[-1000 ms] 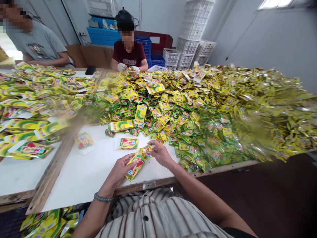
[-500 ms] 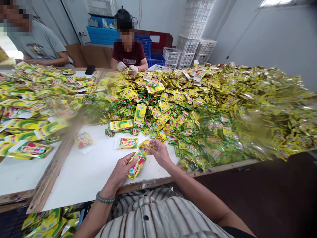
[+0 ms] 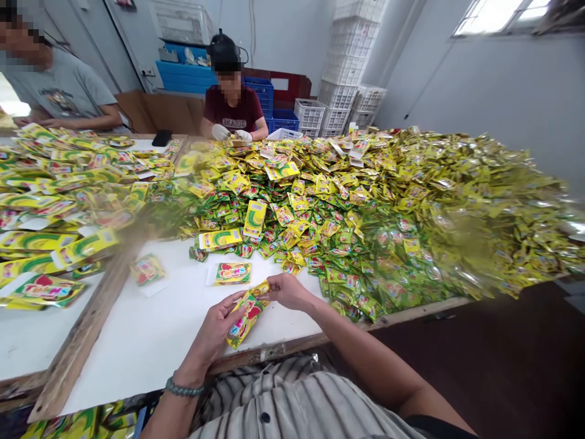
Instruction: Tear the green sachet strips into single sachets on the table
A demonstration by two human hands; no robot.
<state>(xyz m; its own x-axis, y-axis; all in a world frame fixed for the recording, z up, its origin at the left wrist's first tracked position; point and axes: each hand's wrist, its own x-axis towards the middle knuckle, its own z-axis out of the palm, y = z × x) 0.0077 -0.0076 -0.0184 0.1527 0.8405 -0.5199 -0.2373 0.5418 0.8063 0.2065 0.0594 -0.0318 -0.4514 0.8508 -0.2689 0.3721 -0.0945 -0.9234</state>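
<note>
My left hand (image 3: 214, 328) is closed around a small yellow and green printed box (image 3: 247, 319), tilted just above the table's near edge. At the box's upper end, my right hand (image 3: 289, 291) pinches a small yellow packet (image 3: 261, 288). Part of that packet is inside or behind the box end; I cannot tell how deep it sits. A similar box (image 3: 233, 272) lies flat on the white table, just beyond my hands. To its left rests another box (image 3: 147, 269), which looks blurred.
A large heap of yellow and green packets (image 3: 329, 228) covers the right and far table. Boxes (image 3: 36, 241) are piled beyond a wooden strip (image 3: 91, 332) on the left. Two people sit opposite, one in a maroon shirt (image 3: 235, 110). White crates (image 3: 336, 94) are stacked behind.
My right hand has brought the yellow packet down closer against the box's upper end, so less of it shows. My left hand still holds the box. The camera view has shifted slightly.
</note>
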